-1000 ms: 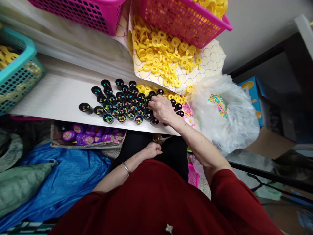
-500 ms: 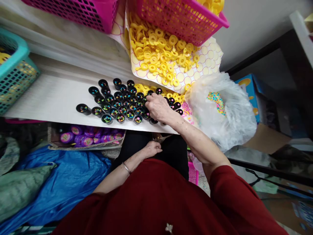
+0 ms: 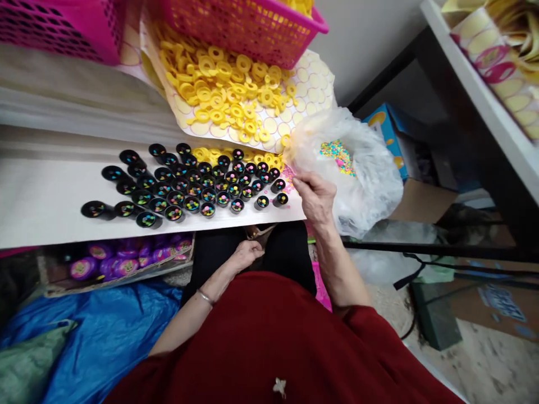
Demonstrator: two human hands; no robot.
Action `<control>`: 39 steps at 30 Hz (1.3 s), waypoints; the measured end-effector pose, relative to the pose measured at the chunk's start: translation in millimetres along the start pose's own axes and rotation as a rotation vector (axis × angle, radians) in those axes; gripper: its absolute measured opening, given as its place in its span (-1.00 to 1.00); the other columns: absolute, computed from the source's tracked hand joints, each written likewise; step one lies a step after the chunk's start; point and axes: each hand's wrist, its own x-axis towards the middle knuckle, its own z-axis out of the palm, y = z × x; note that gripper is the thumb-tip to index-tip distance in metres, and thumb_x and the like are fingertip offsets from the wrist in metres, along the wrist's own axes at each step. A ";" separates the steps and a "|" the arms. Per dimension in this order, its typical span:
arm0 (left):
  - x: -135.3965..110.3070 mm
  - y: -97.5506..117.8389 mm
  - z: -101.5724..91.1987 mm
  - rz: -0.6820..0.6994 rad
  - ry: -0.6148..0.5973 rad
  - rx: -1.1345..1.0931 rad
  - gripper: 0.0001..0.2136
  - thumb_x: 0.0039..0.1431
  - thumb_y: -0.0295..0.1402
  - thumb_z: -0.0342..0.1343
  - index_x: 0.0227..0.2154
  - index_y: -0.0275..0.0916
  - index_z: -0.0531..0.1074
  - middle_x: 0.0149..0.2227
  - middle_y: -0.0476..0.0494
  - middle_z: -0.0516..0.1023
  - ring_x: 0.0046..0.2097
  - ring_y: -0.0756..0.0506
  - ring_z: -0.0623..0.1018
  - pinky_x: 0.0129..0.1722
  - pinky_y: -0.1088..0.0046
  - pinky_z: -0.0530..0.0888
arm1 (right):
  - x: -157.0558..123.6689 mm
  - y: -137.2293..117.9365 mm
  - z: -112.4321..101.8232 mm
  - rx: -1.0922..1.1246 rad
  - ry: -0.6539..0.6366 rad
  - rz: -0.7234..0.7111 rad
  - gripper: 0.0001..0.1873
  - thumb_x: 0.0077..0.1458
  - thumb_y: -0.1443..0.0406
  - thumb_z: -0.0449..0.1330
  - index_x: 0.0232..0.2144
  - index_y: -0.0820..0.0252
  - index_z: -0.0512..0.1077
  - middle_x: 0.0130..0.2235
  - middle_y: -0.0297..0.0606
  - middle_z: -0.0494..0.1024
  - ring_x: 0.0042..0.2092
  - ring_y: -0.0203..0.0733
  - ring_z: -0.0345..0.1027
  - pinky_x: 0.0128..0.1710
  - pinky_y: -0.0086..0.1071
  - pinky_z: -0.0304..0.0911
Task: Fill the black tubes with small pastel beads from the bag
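Observation:
Several rows of small black cups [image 3: 179, 184] with colourful candy beads in them stand upright on the white table. Just right of the cups, my right hand [image 3: 316, 201] hovers over the table's edge, thumb and fingertips pinched together; whatever they hold is too small to make out. Its fingertips are beside a scatter of small pink pieces [image 3: 288, 175]. Behind that hand, a clear plastic bag [image 3: 370, 191] lies open with multicoloured candy beads [image 3: 337, 157] inside. My left hand [image 3: 246, 253] rests on my lap, fingers curled together, with nothing visible in it.
Yellow plastic ring pieces [image 3: 227, 84] lie on a printed sheet on the raised ledge, below a pink basket [image 3: 252, 33]. More yellow rings sit behind the cups. A carton of purple round containers [image 3: 126, 264] is under the table's front edge. At right stands a blue box [image 3: 381, 126].
My right hand has moved off the cups to the right, towards the pink pieces and the bag. My left hand stays on my lap. The view has turned to the right.

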 end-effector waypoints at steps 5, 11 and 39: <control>3.0 -1.4 2.3 -0.029 0.024 0.018 -0.79 -0.10 -0.20 0.15 -0.54 -0.26 0.41 -0.63 0.08 0.27 -0.51 0.03 0.25 -0.46 0.45 0.16 | -50.0 53.6 -9.0 -0.108 0.042 0.172 -0.83 0.10 0.23 0.14 -0.46 0.16 0.46 -0.41 -0.30 0.45 -0.32 -0.21 0.32 -0.21 -0.29 0.27; 6.1 -3.2 4.4 -0.063 0.049 0.021 -0.76 -0.11 -0.17 0.18 -0.55 -0.26 0.39 -0.63 0.09 0.28 -0.52 0.04 0.24 -0.46 0.47 0.17 | -55.9 71.8 4.4 -0.346 -0.103 0.095 -0.79 0.18 0.25 0.09 -0.39 0.17 0.48 -0.32 -0.21 0.43 -0.25 -0.16 0.33 -0.23 -0.32 0.22; -29.8 47.5 23.6 0.149 0.200 -0.609 -0.55 -0.13 -0.05 0.33 -0.28 -0.33 0.52 -0.40 -0.14 0.56 -0.46 0.05 0.42 -0.44 0.48 0.37 | -85.3 55.5 -0.6 -0.271 -0.237 -0.195 -0.82 0.26 0.36 -0.02 -0.39 0.14 0.33 -0.38 -0.20 0.39 -0.33 -0.15 0.27 -0.28 -0.28 0.20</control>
